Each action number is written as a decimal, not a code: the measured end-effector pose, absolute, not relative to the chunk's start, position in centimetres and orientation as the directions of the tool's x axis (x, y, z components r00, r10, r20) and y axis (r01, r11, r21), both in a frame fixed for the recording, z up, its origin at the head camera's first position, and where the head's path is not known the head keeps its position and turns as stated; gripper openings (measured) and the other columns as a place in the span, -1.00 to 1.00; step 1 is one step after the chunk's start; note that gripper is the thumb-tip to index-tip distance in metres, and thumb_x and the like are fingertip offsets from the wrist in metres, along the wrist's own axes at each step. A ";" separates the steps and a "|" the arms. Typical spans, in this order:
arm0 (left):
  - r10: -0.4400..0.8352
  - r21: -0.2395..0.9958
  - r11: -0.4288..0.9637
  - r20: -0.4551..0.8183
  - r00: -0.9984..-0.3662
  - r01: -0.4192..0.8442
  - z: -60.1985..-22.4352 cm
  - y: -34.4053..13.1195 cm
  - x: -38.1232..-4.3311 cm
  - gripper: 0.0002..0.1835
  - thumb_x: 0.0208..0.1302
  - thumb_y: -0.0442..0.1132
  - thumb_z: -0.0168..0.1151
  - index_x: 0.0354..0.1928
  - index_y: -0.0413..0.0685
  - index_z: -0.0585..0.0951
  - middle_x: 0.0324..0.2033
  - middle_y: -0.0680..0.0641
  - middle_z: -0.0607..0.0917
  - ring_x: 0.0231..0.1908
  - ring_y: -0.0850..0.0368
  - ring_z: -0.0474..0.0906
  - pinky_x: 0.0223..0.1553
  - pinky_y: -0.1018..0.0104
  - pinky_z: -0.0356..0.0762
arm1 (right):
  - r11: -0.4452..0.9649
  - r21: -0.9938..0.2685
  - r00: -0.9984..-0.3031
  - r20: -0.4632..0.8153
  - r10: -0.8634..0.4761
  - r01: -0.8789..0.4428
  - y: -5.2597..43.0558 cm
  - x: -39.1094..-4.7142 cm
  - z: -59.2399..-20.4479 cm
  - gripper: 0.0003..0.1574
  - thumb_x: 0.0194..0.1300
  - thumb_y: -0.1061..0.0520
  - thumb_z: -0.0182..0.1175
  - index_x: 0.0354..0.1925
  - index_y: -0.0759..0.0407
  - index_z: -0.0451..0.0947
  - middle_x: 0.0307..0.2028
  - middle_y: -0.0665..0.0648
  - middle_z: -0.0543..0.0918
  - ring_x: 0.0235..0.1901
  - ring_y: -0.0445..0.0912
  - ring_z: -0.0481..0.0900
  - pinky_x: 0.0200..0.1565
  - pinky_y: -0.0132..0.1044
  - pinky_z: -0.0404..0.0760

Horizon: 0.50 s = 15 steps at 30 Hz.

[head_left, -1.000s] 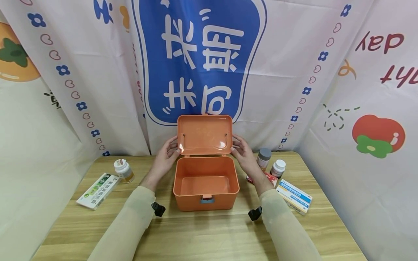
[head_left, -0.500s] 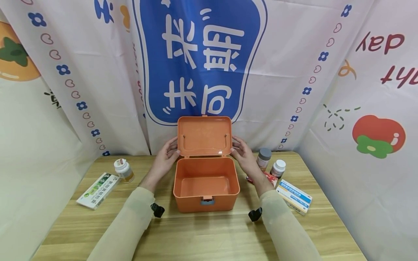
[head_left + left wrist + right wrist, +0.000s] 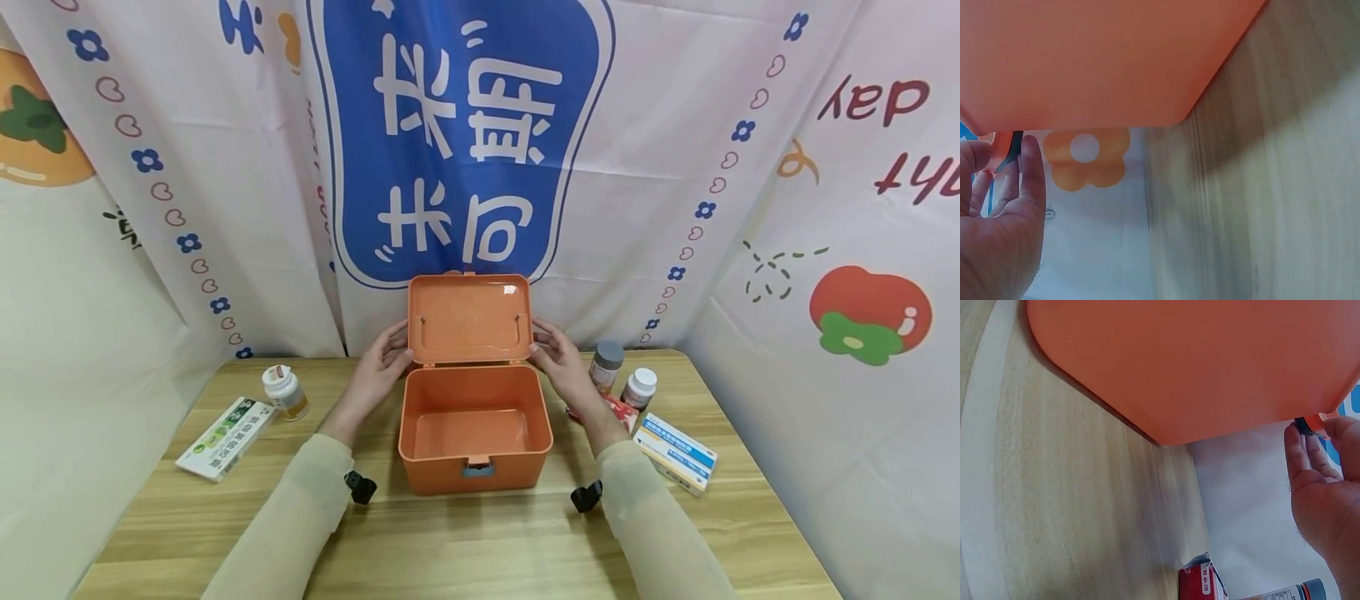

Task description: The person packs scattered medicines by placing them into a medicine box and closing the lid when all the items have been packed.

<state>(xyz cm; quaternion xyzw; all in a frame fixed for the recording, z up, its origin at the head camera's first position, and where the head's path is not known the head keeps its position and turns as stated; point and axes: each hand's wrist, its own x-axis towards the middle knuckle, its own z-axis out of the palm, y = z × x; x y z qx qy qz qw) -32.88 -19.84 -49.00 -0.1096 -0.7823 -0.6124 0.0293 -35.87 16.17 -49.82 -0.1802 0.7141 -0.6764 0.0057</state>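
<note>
An orange plastic box (image 3: 513,477) stands in the middle of the table, its lid (image 3: 471,321) raised and its inside bare. At the lid's left edge my left hand (image 3: 377,371) grips, thumb in front and fingers behind. My right hand (image 3: 564,367) holds the opposite edge in the same way. In the left wrist view the left hand (image 3: 1004,231) pinches the lid's edge beyond the box's side wall (image 3: 1097,62). From the right wrist, the right hand (image 3: 1329,494) shows thumb and fingers on the lid's corner. A grey-blue latch (image 3: 478,471) sits on the box's front.
Left on the table (image 3: 480,550) are a white-capped bottle (image 3: 286,392) and a white-green carton (image 3: 227,438). On the right stand a grey-capped bottle (image 3: 606,367) and a white-capped bottle (image 3: 639,388), with a red box (image 3: 621,411) and a blue-white carton (image 3: 677,452). A printed curtain (image 3: 637,167) hangs behind.
The box and its raised lid have slid slightly nearer to me. Both hands have moved slightly with them, keeping their hold on the lid's edges.
</note>
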 end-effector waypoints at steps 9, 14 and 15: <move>0.130 0.949 0.252 0.163 -0.978 0.192 -49.3 -20.0 -32.7 -0.36 0.64 -0.17 0.11 0.65 0.19 0.21 0.42 -0.31 0.51 0.38 -0.27 0.54 0.23 0.40 0.63 | 0.044 -0.974 -0.944 0.203 -0.261 -0.222 16.3 -35.9 -50.3 -0.31 0.62 0.07 0.14 0.60 -0.02 0.24 0.41 0.38 0.48 0.27 0.04 0.64 0.28 -0.18 0.72; 0.131 0.945 0.252 0.178 -0.975 0.206 -49.6 -20.1 -32.7 -0.34 0.63 -0.17 0.12 0.66 0.14 0.20 0.42 -0.35 0.51 0.35 -0.30 0.55 0.19 0.51 0.60 | 0.039 -0.977 -0.948 0.194 -0.251 -0.210 16.3 -35.9 -50.5 -0.32 0.61 0.07 0.16 0.58 -0.04 0.27 0.40 0.36 0.49 0.21 -0.08 0.65 0.21 -0.32 0.74; 0.133 0.947 0.244 0.181 -0.974 0.210 -49.6 -20.1 -32.7 -0.34 0.63 -0.18 0.11 0.66 0.12 0.20 0.42 -0.36 0.51 0.36 -0.32 0.55 0.17 0.54 0.59 | 0.040 -0.977 -0.948 0.193 -0.252 -0.210 16.3 -35.9 -50.5 -0.31 0.62 0.07 0.16 0.59 -0.04 0.26 0.40 0.36 0.49 0.21 -0.08 0.65 0.20 -0.33 0.74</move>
